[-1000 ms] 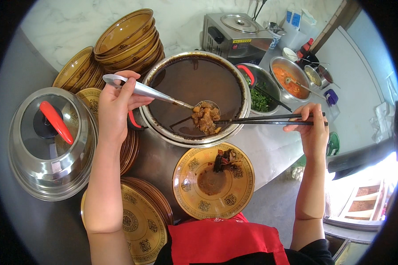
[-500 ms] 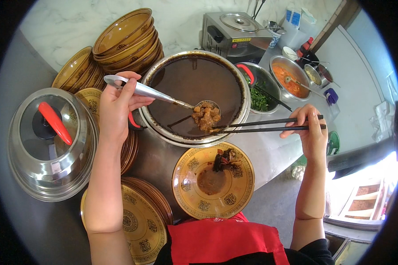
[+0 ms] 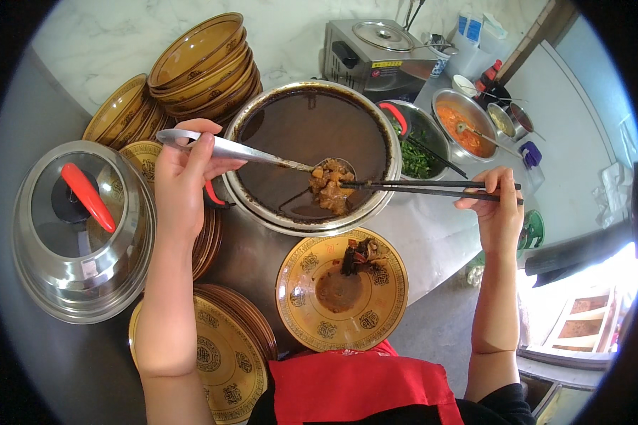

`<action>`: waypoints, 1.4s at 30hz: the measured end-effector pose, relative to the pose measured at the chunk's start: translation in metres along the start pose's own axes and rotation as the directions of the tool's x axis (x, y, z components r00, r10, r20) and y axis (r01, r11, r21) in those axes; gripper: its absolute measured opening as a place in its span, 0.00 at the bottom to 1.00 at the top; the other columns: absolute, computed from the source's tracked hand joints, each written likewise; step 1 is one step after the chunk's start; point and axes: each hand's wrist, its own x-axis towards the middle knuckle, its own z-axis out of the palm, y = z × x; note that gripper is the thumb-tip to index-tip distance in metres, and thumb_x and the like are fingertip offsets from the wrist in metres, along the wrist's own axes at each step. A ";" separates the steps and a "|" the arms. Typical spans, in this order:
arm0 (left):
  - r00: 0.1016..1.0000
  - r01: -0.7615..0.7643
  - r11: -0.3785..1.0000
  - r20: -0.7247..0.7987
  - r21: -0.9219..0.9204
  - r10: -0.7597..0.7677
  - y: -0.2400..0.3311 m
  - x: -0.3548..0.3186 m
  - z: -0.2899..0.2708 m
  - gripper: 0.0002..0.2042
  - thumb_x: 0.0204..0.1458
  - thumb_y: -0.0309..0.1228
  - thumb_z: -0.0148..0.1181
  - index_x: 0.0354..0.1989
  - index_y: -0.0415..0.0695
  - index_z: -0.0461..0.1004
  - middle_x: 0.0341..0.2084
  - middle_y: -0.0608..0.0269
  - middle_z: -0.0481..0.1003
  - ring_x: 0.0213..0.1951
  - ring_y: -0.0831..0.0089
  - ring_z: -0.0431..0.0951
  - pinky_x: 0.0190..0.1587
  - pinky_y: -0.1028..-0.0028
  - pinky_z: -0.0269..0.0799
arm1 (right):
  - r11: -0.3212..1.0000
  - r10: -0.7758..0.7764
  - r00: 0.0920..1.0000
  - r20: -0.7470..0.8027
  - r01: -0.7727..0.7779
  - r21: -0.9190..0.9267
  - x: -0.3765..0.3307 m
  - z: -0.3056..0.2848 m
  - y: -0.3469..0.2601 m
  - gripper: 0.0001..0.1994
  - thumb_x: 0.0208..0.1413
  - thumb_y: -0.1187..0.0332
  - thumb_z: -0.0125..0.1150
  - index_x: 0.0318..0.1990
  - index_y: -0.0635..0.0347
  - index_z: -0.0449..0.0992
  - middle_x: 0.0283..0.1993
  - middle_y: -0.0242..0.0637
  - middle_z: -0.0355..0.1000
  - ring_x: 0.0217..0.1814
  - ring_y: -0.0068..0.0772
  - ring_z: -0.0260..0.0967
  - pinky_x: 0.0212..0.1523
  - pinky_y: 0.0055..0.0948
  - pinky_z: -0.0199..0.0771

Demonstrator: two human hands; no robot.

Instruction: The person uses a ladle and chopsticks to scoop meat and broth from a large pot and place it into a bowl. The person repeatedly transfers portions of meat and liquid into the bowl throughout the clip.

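Observation:
My left hand [image 3: 186, 164] is closed round the handle of a metal ladle [image 3: 252, 151]. Its bowl, heaped with brown chunks of stewed meat [image 3: 331, 187], is over a big round pot [image 3: 283, 117] of dark brown broth. In my right hand [image 3: 495, 202] are black chopsticks [image 3: 432, 188], held near their back ends. Their tips touch the meat in the ladle. Nearer to me, below the pot, is a yellow patterned bowl [image 3: 301, 312] with a little brown sauce and some dark food [image 3: 358, 255] at its upper right.
At left are a steel lid [image 3: 42, 262] with a red handle, stacked brown bowls [image 3: 198, 64] and more yellow bowls [image 3: 220, 347]. Right of the pot sit a basin of chopped greens [image 3: 418, 152] and a bowl of orange-red food [image 3: 464, 117]. A steel appliance [image 3: 383, 60] stands behind.
The chopstick tips have moved up from the lower edge of the meat to its right side and closed together. The ladle handle has shifted slightly.

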 end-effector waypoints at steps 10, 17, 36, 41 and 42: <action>0.966 -0.227 0.972 0.143 0.062 0.216 0.003 -0.012 0.007 0.07 0.50 0.26 0.45 0.34 0.36 0.65 0.29 0.59 0.68 0.31 0.74 0.72 0.36 0.73 0.72 | 0.998 0.003 0.999 -0.051 0.001 0.067 -0.002 0.000 0.006 0.16 0.56 0.61 0.34 0.23 0.64 0.58 0.26 0.43 0.60 0.22 0.33 0.67 0.24 0.31 0.75; 0.950 -0.259 0.963 0.203 0.080 0.239 0.007 -0.018 0.013 0.06 0.50 0.24 0.46 0.34 0.35 0.66 0.30 0.61 0.68 0.32 0.76 0.70 0.36 0.74 0.71 | 0.998 0.016 0.999 -0.042 -0.013 0.067 -0.004 0.002 0.008 0.16 0.56 0.61 0.34 0.23 0.63 0.58 0.26 0.41 0.60 0.21 0.34 0.66 0.25 0.31 0.75; 0.839 -0.500 0.837 0.365 0.221 0.404 0.014 -0.033 0.012 0.04 0.46 0.19 0.49 0.29 0.35 0.69 0.27 0.59 0.70 0.31 0.75 0.70 0.33 0.81 0.65 | 0.976 0.218 0.959 -0.183 -0.210 0.058 -0.051 -0.063 0.011 0.16 0.56 0.59 0.33 0.22 0.59 0.58 0.21 0.38 0.61 0.18 0.31 0.67 0.22 0.27 0.74; 0.852 -0.476 0.852 0.354 0.216 0.386 0.017 -0.035 0.014 0.04 0.47 0.20 0.48 0.31 0.35 0.68 0.28 0.58 0.70 0.30 0.74 0.70 0.33 0.81 0.65 | 0.952 0.289 0.932 -0.221 -0.304 -0.036 -0.070 -0.066 0.035 0.16 0.56 0.60 0.35 0.22 0.62 0.59 0.22 0.37 0.62 0.20 0.32 0.67 0.23 0.32 0.74; 0.859 -0.462 0.856 0.356 0.230 0.368 0.018 -0.035 0.013 0.04 0.48 0.21 0.48 0.31 0.35 0.68 0.29 0.58 0.69 0.31 0.74 0.71 0.33 0.81 0.65 | 0.940 0.303 0.929 -0.211 -0.327 -0.093 -0.071 -0.065 0.039 0.20 0.56 0.55 0.32 0.23 0.62 0.60 0.22 0.39 0.62 0.21 0.35 0.67 0.25 0.33 0.74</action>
